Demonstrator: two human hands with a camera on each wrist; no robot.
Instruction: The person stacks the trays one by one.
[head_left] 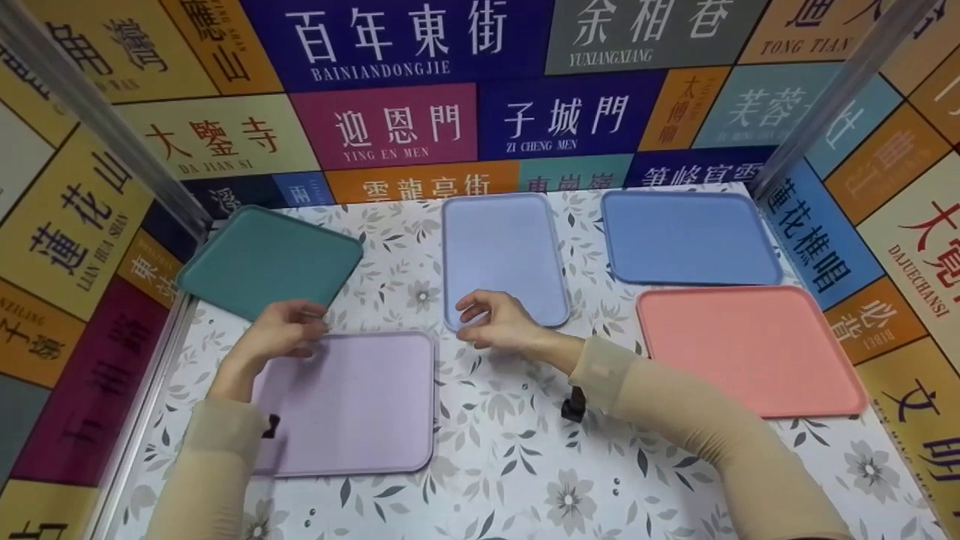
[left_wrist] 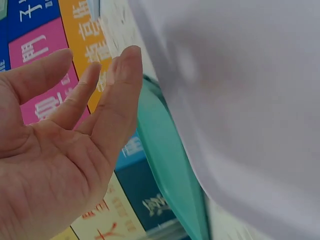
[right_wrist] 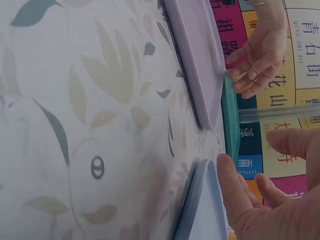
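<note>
My left hand [head_left: 281, 334] hovers over the far left corner of the purple tray [head_left: 360, 405], fingers loosely bent and holding nothing. Just beyond it lies the green tray [head_left: 274, 259], turned at an angle. In the left wrist view the left hand's fingers [left_wrist: 117, 100] spread loosely beside the purple tray's rim. My right hand [head_left: 499, 322] is over the near edge of the light blue tray [head_left: 506, 251], its fingers relaxed with a gap to the thumb. The right wrist view shows that hand [right_wrist: 270, 200] empty, close by the light blue tray's rim.
A blue tray [head_left: 690, 236] lies at the far right, with a pink tray [head_left: 750, 352] in front of it, beside my right forearm. All rest on a floral-patterned tabletop [head_left: 495, 465]. Panels with printed characters [head_left: 405, 124] wall in the back and sides, with metal posts [head_left: 112, 112] at the corners.
</note>
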